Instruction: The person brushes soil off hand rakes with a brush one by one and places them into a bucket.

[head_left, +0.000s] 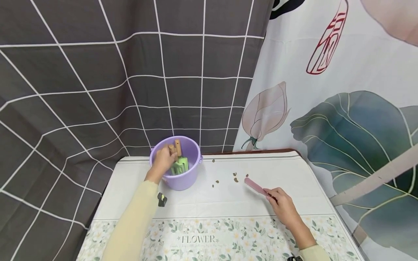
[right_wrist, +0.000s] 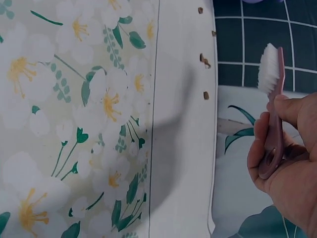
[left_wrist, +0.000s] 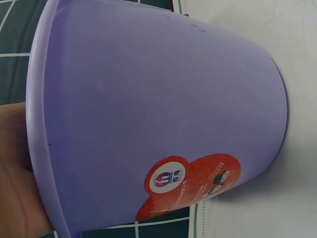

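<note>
My left hand (head_left: 164,160) reaches over the rim of a purple bucket (head_left: 184,182) and grips the wooden handle of a small green garden fork (head_left: 176,168). Beside it in the bucket leans a second green tool (head_left: 184,163) with a wooden handle. The left wrist view shows mostly the bucket's side with a red sticker (left_wrist: 198,183); the fingers are hidden behind the rim. My right hand (head_left: 283,206) holds a pink-handled brush (right_wrist: 275,119) with white bristles, its head low over the table near some brown bits (head_left: 236,179).
More small brown bits (head_left: 217,181) lie scattered on the white part of the table (head_left: 209,203). A flower-printed cloth (head_left: 199,250) covers the front. Behind stand a dark checked curtain (head_left: 183,90) and a white lotus-printed one (head_left: 277,72).
</note>
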Demonstrator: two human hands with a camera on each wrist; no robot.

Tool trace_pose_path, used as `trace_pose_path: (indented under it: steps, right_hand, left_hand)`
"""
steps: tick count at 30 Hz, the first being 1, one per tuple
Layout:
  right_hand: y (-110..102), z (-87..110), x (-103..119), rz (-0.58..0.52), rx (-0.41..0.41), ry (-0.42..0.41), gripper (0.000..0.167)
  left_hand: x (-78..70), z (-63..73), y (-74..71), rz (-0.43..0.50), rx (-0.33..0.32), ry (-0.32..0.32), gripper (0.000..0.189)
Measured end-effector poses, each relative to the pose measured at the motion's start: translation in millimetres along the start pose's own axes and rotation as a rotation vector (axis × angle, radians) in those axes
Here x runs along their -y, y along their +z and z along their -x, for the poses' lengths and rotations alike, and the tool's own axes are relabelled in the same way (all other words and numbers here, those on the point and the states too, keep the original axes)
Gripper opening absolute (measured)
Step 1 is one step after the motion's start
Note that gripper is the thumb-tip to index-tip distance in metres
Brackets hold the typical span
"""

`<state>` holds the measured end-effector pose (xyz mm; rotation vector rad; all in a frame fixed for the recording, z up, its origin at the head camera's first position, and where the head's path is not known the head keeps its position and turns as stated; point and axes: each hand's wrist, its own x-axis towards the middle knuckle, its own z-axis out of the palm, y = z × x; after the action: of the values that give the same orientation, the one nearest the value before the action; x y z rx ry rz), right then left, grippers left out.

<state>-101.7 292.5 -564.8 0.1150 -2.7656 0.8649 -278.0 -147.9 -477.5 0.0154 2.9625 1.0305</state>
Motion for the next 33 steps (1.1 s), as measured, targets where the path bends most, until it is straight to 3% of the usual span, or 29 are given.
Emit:
trace_pose_path:
  steps: [4, 10, 17, 22, 27, 33]
  right_hand:
    - [-0.4, -1.2, 0.4, 0.003, -0.001, -0.005, 0.029]
    - [-0.3, -3.4, 0.4, 0.017, -0.027, -0.024, 0.03]
    - [0.0, -4.5, -0.6, 0.052, -0.056, -0.047, 0.028]
    - [-0.8, -3.1, -0.9, 0.054, -0.034, -0.022, 0.027]
    - [2.6, 0.2, -2.5, 0.061, -0.033, -0.003, 0.026]
    - [5.9, 7.3, -4.8, 0.061, -0.031, 0.012, 0.026]
  left_hand:
    - [-1.2, 6.2, -3.9, -0.013, -0.048, 0.028, 0.054]
    - [0.2, 22.4, -11.1, -0.039, -0.147, 0.148, 0.066]
    - [8.6, 52.7, -18.4, -0.036, -0.191, 0.198, 0.065]
    - [17.2, 75.5, -19.2, -0.032, -0.235, 0.236, 0.063]
    - [27.2, 95.5, -16.2, -0.046, -0.338, 0.32, 0.055]
    - [44.8, 116.0, -2.3, -0.058, -0.476, 0.461, 0.043]
